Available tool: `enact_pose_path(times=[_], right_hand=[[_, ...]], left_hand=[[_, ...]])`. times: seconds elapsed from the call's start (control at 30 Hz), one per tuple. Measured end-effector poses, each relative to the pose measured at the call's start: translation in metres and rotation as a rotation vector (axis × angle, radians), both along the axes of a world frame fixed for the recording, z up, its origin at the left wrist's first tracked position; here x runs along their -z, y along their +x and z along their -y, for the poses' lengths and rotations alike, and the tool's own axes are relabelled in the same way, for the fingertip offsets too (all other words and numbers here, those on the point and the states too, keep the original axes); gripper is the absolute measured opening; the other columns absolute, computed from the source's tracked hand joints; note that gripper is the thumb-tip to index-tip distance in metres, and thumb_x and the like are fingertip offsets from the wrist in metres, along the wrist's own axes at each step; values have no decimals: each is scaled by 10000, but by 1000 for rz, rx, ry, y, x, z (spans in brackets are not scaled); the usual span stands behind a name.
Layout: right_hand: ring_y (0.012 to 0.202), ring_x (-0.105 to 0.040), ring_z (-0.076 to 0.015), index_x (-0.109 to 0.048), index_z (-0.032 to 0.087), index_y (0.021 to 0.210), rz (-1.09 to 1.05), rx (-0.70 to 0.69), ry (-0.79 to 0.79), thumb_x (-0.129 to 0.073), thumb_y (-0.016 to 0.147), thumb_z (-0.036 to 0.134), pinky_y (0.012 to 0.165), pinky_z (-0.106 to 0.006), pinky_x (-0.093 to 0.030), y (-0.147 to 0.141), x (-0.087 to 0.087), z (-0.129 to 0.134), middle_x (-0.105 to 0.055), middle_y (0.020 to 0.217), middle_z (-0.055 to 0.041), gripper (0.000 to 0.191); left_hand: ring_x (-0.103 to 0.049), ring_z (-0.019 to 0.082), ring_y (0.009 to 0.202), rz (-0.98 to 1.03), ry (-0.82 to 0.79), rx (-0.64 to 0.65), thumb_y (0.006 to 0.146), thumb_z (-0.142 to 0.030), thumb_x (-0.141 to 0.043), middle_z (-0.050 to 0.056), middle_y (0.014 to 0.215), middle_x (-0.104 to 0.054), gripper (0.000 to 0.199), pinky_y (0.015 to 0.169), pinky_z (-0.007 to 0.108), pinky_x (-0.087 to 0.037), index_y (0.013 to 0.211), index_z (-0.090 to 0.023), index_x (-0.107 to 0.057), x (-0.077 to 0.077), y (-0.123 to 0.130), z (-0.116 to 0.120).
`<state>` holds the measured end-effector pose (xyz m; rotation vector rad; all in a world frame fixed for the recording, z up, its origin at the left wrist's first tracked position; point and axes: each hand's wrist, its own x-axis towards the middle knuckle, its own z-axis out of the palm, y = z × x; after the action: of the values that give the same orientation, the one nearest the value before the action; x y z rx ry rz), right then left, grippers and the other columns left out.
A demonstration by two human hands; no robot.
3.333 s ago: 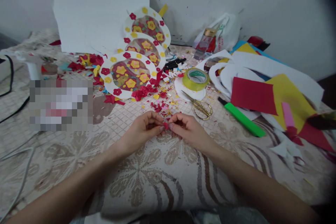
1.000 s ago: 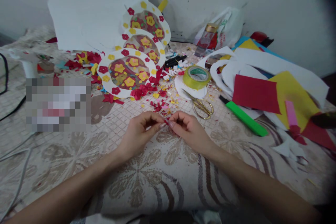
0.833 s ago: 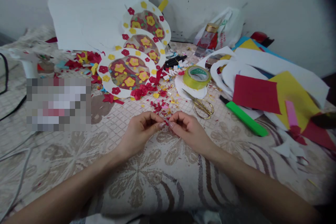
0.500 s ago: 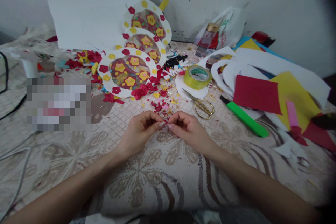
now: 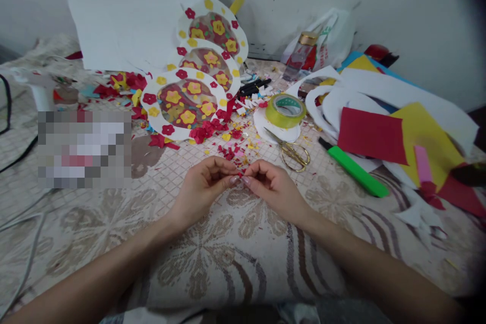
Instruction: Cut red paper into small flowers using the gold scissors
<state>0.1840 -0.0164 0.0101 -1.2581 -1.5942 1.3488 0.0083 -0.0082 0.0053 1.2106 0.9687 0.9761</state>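
Both hands meet over the patterned cloth [image 5: 212, 258]: left hand [image 5: 203, 190] and right hand [image 5: 271, 187] pinch one tiny red paper scrap [image 5: 239, 176] fingertip to fingertip, probably for fine shaping. Scissors [image 5: 292, 151] and tape roll [image 5: 285, 110] lie near.

Both arms are bare, with no sleeves. The left hand [image 5: 203, 190] and right hand [image 5: 272, 188] wear no rings, and the fingernails look shiny.

head view | worn on head | faces forward and down | close over hands [image 5: 240, 182] on patterned cloth [image 5: 212, 253] | wall [image 5: 379, 10] behind
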Motion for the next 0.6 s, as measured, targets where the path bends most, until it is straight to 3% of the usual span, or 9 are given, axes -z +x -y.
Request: enact_pose_path(times=[0.6], right_hand=[[591,-452,-89,-523,171,795,67,11,75,-525,836,253,528,-210,-369,0,-1,1,-509,693,22,92]], left_hand=[[-618,114,760,-40,26,-6,747,-167,-663,19,811,-652,132,716,223,-485,850,-139,-585,0,0,2]])
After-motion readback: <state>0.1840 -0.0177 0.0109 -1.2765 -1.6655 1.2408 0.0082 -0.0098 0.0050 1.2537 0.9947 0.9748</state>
